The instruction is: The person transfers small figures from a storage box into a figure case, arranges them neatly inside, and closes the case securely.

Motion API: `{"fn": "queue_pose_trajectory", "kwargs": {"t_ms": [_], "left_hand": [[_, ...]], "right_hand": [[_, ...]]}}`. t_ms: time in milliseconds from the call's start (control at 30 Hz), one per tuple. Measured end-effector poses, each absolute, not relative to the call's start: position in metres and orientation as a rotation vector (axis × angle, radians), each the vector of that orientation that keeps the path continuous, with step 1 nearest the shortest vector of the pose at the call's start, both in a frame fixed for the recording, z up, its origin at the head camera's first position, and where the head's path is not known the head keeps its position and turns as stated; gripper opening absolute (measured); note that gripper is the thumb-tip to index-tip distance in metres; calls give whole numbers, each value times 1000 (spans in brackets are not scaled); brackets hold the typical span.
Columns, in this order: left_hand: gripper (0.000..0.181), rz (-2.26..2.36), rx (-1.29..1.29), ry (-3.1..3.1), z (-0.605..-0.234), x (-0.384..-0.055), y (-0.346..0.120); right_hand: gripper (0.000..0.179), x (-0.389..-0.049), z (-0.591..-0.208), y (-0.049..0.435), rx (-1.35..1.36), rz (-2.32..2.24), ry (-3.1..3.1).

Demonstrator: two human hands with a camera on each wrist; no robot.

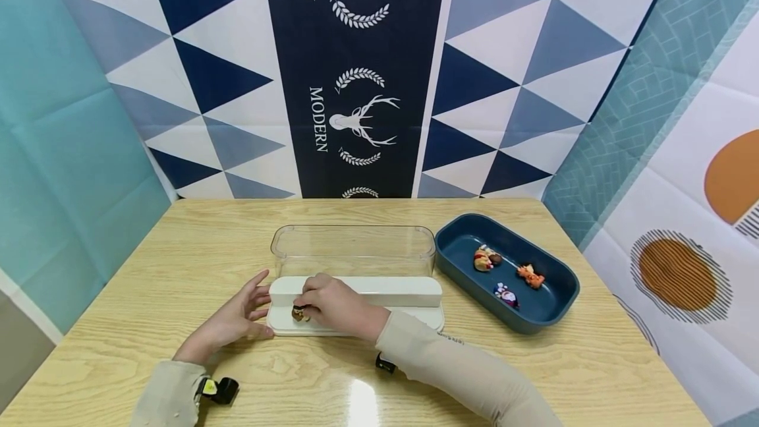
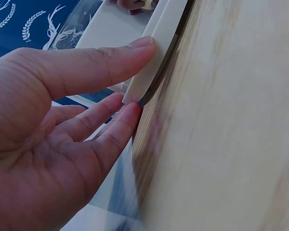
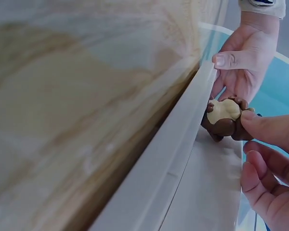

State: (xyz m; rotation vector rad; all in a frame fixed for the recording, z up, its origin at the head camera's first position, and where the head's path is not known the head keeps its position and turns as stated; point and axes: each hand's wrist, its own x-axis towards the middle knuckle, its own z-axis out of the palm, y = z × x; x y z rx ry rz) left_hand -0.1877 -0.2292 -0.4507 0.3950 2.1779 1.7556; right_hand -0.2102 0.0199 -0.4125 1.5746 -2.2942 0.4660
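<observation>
My right hand (image 1: 344, 305) reaches across a white stepped display base (image 1: 409, 287). Its thumb and fingers pinch a small brown figurine (image 3: 224, 119) with a cream belly, held over the lower step near the left end. In the head view the fingers partly cover this figurine (image 1: 299, 313). At the base's left end is my left hand (image 1: 237, 315). The left wrist view has its thumb on the front rim of the base (image 2: 143, 79) and fingertips against the corner, gripping it lightly.
A clear plastic cover (image 1: 352, 241) stands right behind the base. To the right is a dark blue tray (image 1: 542, 313) holding a cream-and-red figurine (image 1: 484, 258), an orange one (image 1: 530, 276) and a purple-and-white one (image 1: 506, 296). Patterned cloth hangs behind the wooden table (image 1: 196, 249).
</observation>
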Motion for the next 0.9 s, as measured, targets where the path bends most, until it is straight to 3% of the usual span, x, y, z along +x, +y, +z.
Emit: {"fn": "queue_pose_trajectory", "kwargs": {"t_ms": [333, 900], "left_hand": [[119, 1744, 391, 2187, -451, -187, -230], [119, 1749, 394, 2202, -451, -187, -228]], "right_hand": [[21, -209, -415, 21, 1540, 443, -2315], [20, -192, -395, 52, 1527, -38, -2384]]}}
